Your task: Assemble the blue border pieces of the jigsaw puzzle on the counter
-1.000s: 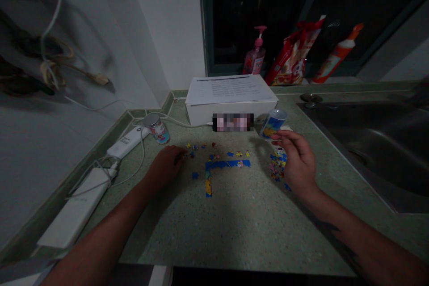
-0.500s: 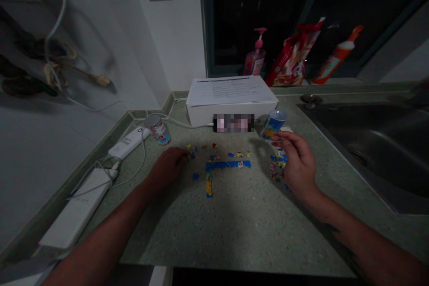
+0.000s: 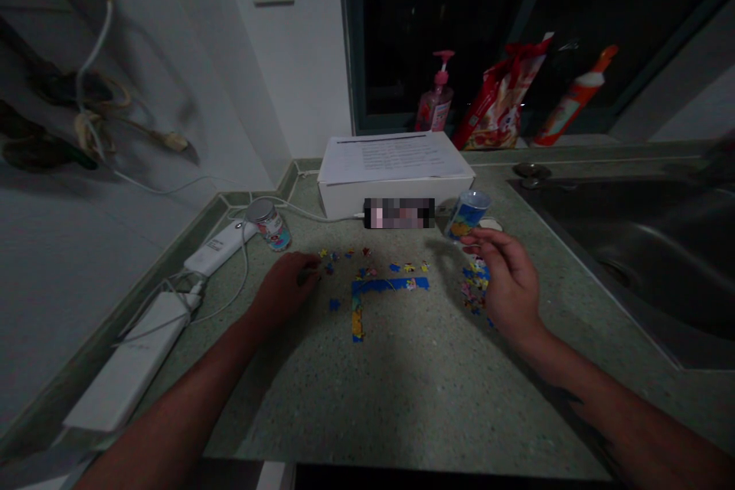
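Note:
My left hand [image 3: 287, 283] rests on the counter beside loose jigsaw pieces [image 3: 328, 269], its fingers loosely curved and a gap showing between thumb and fingers. To its right, joined blue and yellow pieces form an L-shaped puzzle edge [image 3: 390, 285]. A single blue piece [image 3: 334, 305] lies left of that edge. My right hand [image 3: 511, 279] is raised over a pile of pieces [image 3: 475, 287], fingertips pinched together; whatever they hold is too small to make out. Just behind those fingertips is a clear-topped can with a blue and yellow picture [image 3: 469, 213].
Behind the puzzle are a white box [image 3: 344, 197] with a printed sheet [image 3: 396, 157] and a pixelated dark device [image 3: 400, 213]. A jar [image 3: 271, 226], power strips [image 3: 129, 360] and cables lie left. A round white lid [image 3: 491, 224] and a sink [image 3: 643, 260] are right.
My left hand's fingers have drawn back slightly from the loose pieces, and a gap now shows at the thumb. My right hand has barely moved. The view has shifted a little.

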### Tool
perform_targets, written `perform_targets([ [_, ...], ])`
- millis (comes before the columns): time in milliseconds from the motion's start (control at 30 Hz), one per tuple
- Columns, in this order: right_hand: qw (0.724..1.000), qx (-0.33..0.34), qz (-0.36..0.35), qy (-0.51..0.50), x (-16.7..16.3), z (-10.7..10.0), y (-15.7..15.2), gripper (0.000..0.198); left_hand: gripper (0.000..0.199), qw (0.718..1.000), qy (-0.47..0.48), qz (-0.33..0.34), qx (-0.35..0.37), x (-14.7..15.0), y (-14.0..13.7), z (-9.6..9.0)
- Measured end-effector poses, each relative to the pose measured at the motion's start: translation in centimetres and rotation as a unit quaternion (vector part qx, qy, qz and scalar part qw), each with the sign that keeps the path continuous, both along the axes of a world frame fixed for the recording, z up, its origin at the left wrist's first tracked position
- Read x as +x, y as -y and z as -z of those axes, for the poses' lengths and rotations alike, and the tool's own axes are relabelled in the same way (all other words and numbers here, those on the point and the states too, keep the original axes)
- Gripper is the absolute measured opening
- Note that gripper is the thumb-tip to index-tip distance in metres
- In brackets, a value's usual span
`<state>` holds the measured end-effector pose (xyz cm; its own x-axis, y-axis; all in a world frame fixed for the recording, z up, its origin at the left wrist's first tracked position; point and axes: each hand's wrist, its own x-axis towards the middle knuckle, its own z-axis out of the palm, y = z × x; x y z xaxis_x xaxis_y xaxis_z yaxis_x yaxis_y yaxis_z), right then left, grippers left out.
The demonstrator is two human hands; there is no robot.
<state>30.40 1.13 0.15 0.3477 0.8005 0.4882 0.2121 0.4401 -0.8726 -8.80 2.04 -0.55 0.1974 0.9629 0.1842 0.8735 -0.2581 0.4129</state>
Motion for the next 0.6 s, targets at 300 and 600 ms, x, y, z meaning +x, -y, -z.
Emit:
perform_targets([
  [300, 1.0, 0.003, -0.009, 0.001, 0.05, 0.22, -0.05, 0.018, 0.028, 1.0, -0.006, 0.02, 0.021, -0.02, -0.06, 0.27],
  [600, 1.0, -0.004, -0.013, -0.002, -0.04, 0.19, 0.08, 0.016, 0.027, 0.999, -0.01, 0.031, 0.023, 0.55, -0.04, 0.24],
])
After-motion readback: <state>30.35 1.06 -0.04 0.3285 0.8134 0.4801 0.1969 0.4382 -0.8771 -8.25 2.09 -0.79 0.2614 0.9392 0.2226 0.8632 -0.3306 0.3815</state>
